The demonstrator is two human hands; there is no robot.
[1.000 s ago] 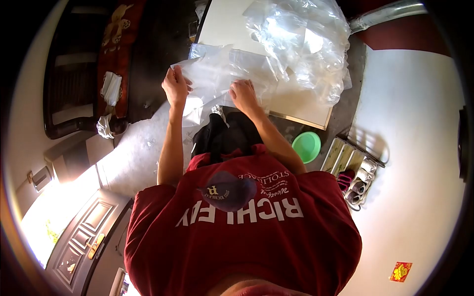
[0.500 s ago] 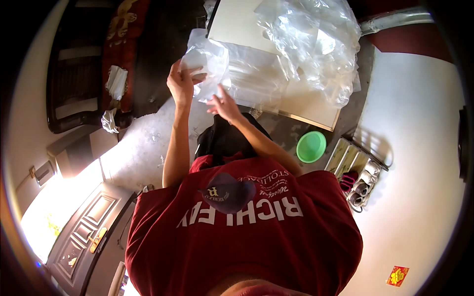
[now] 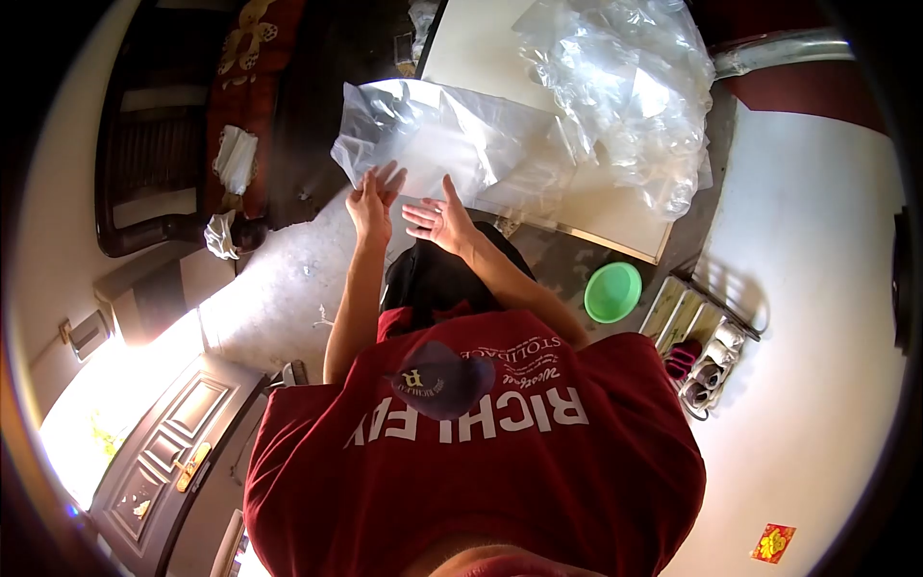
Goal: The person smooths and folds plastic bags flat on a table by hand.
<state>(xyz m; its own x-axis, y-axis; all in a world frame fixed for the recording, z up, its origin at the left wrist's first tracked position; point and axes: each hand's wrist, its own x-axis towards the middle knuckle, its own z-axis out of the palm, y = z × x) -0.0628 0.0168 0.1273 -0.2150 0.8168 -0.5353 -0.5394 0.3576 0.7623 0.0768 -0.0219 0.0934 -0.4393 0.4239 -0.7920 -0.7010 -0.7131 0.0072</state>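
A clear plastic sheet or bag [image 3: 433,135] spreads over the left end of a pale board, its near-left part raised and billowing. At its lower left edge is my left hand [image 3: 373,207], fingers extended and apart, with the fingertips overlapping the film; whether they touch it is unclear. To the right, my right hand [image 3: 442,221] is open, palm turned toward the left hand, fingers spread and holding nothing, just below the film's near edge. A large crumpled heap of clear plastic [image 3: 635,106] lies on the board [image 3: 615,216], right of the sheet.
A green basin [image 3: 612,292] sits on the floor to the right, beside a rack [image 3: 673,313] with shoes. Dark wooden furniture [image 3: 163,226] with a red cover and white cloths stands at left. Below it is a panelled door [image 3: 173,442]. A silvery pipe [image 3: 784,53] runs at upper right.
The bunched end of the plastic has opened out and spread. My left hand has moved down and slightly right, its fingers now apart. My right hand has shifted slightly right and down.
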